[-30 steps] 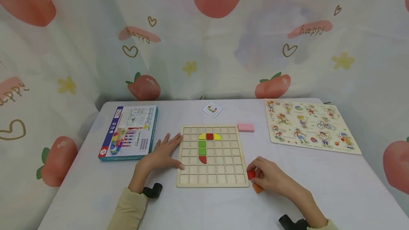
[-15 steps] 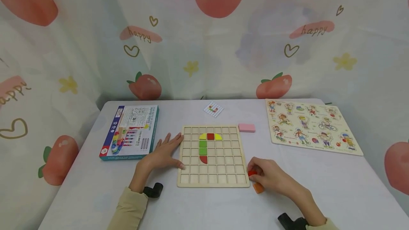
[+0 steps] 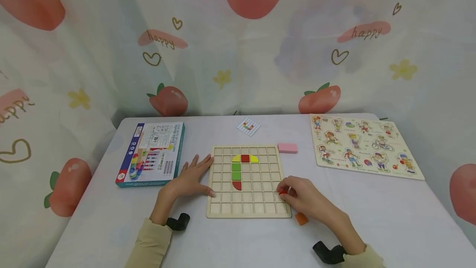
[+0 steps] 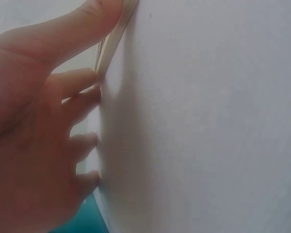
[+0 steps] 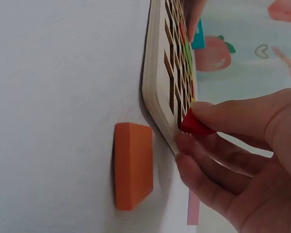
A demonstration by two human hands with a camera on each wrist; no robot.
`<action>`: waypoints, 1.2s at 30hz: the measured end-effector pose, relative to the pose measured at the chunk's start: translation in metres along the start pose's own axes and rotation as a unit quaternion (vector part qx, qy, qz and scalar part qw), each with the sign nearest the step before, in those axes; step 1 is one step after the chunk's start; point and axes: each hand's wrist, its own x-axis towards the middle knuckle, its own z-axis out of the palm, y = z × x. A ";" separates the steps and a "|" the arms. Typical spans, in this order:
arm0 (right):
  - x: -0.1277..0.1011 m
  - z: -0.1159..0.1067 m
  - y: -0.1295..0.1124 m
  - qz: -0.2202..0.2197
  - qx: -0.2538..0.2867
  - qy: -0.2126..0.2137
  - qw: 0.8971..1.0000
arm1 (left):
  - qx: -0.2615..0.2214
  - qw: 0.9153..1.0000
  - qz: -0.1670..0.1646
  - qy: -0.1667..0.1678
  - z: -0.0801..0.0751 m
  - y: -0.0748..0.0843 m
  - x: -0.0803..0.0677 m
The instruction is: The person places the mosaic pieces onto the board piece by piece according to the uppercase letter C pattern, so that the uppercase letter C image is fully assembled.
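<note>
**Red piece pinched at the grid board's right edge**

While the left hand (image 3: 189,179) lies flat with fingers spread against the left edge of the wooden grid board (image 3: 247,213), thumb touching the frame, the right hand (image 3: 301,197) pinches a small red piece (image 3: 283,192) between thumb and fingertips right over the board's right-hand cells. From the right wrist view the red piece (image 5: 194,124) sits at the rim of the board (image 5: 157,92), just above the openings. Look inside the grid: a yellow quarter, a red square (image 3: 244,159) and another yellow quarter fill the second row, two green squares (image 3: 236,171) stack below them, and a red half-round (image 3: 236,185) closes the column. An orange block (image 3: 301,218) lies on the table just off the board's near right corner. Farther back sit a pink block (image 3: 287,148), a pattern card (image 3: 248,127), a boxed toy (image 3: 150,154) and a picture puzzle board (image 3: 366,146).
</note>
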 end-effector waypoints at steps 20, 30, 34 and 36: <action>0.045 0.011 -0.026 -0.079 0.008 0.027 0.997 | 0.002 1.000 0.001 -0.003 -0.001 0.001 -0.001; 0.042 0.009 -0.021 -0.056 -0.006 0.024 0.998 | 0.001 1.000 0.001 -0.001 -0.001 0.000 0.000; 0.031 0.002 -0.009 -0.025 -0.013 0.033 0.999 | -0.002 1.000 0.003 0.001 -0.002 0.001 -0.001; 0.024 -0.002 -0.001 -0.011 -0.018 0.039 0.999 | -0.001 1.000 0.002 0.001 -0.002 0.001 -0.001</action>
